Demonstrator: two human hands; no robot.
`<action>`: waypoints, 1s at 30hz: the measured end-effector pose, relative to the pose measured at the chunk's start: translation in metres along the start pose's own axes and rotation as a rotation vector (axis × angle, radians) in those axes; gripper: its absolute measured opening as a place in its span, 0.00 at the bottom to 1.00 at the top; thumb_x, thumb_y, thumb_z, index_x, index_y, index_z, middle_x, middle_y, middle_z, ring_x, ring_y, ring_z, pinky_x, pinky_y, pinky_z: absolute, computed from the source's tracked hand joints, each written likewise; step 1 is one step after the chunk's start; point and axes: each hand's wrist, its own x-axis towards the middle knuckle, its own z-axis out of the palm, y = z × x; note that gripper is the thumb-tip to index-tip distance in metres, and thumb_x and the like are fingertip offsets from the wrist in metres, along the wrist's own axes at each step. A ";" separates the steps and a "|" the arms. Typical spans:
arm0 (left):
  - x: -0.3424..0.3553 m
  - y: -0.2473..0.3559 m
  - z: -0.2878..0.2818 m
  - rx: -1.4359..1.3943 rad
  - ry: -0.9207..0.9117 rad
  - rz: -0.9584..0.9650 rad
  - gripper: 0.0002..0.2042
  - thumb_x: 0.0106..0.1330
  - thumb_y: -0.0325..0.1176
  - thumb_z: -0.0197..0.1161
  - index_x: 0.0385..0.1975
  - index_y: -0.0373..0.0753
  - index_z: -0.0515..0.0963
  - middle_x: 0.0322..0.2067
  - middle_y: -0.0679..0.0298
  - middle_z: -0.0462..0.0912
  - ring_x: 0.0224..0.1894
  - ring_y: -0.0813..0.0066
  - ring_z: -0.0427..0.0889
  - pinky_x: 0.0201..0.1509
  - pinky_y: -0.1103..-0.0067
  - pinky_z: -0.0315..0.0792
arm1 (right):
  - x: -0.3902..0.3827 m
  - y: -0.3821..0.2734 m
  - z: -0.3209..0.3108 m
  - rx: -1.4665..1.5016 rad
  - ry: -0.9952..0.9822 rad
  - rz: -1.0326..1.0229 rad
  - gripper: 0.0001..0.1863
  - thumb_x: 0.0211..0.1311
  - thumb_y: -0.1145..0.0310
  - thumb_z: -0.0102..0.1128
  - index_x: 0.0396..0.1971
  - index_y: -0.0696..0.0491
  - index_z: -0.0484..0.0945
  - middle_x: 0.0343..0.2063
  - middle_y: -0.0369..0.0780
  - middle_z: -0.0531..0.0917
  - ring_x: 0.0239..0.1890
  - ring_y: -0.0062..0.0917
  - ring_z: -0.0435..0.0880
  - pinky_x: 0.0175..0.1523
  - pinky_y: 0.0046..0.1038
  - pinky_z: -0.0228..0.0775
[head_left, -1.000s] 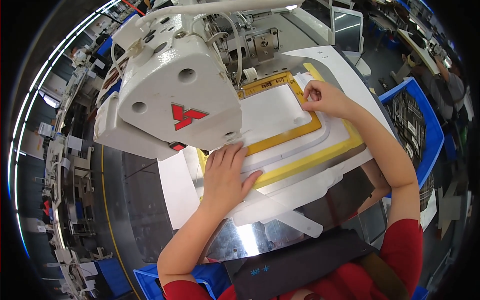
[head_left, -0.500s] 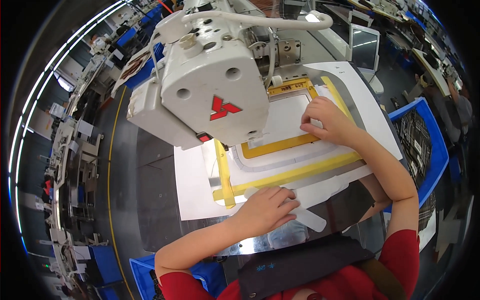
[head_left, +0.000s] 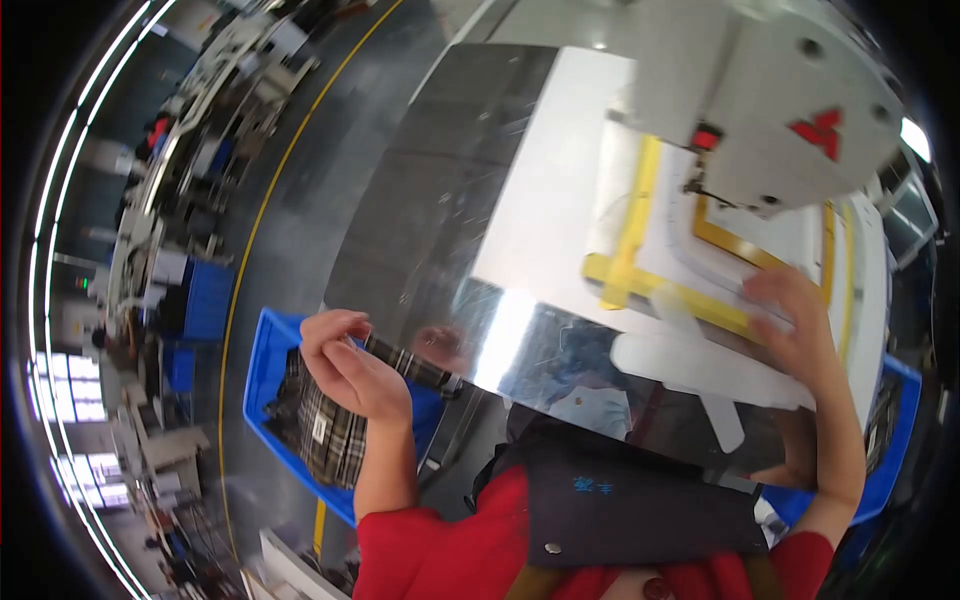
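My left hand (head_left: 355, 370) is off the table's left front edge with fingers curled round a dark plaid fabric piece (head_left: 410, 362), above a blue bin (head_left: 268, 370) of plaid fabric. My right hand (head_left: 790, 320), slightly blurred, has its fingers apart at the near side of the yellow-taped template (head_left: 645, 275) and its inner yellow frame (head_left: 730, 235). Translucent white plastic strips (head_left: 670, 358) lie between it and the steel table edge. A white sewing machine head (head_left: 780, 130) with a red emblem overhangs the template.
A white sheet (head_left: 530, 220) lies on the dark table top (head_left: 420, 180). Another blue bin (head_left: 905, 400) stands at the right. Along the left runs a floor (head_left: 280, 220) with a yellow line, bordered by workstations (head_left: 190, 150) where other people sit.
The view has swung left. My left hand has left the template for the left bin side and now grips plaid fabric. My right hand has moved to the template's near side.
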 end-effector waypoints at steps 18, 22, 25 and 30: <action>-0.248 -0.308 -0.092 0.715 -0.433 -0.730 0.14 0.63 0.35 0.54 0.45 0.37 0.77 0.42 0.47 0.80 0.45 0.46 0.78 0.46 0.60 0.71 | -0.042 -0.037 0.029 -0.087 -0.205 -0.142 0.19 0.42 0.64 0.70 0.40 0.47 0.82 0.53 0.37 0.79 0.62 0.43 0.69 0.63 0.47 0.57; -0.231 -0.295 -0.097 0.805 -0.412 -0.663 0.13 0.62 0.31 0.54 0.45 0.38 0.78 0.39 0.48 0.80 0.43 0.47 0.79 0.45 0.59 0.71 | -0.035 -0.039 0.024 -0.037 -0.233 -0.146 0.20 0.41 0.66 0.71 0.40 0.47 0.82 0.53 0.37 0.79 0.61 0.43 0.69 0.62 0.47 0.58; -0.213 -0.281 -0.098 0.881 -0.417 -0.748 0.13 0.60 0.30 0.57 0.45 0.38 0.78 0.40 0.48 0.79 0.43 0.47 0.78 0.46 0.59 0.71 | -0.028 -0.042 0.020 -0.019 -0.259 -0.160 0.21 0.39 0.68 0.71 0.40 0.47 0.82 0.53 0.37 0.79 0.61 0.44 0.70 0.61 0.47 0.60; -0.214 -0.264 -0.087 0.859 -0.642 -0.534 0.16 0.56 0.33 0.62 0.45 0.38 0.77 0.42 0.49 0.79 0.44 0.47 0.78 0.48 0.60 0.72 | -0.027 -0.042 0.025 0.008 -0.230 -0.193 0.21 0.39 0.69 0.71 0.40 0.47 0.82 0.52 0.38 0.79 0.60 0.44 0.71 0.60 0.45 0.63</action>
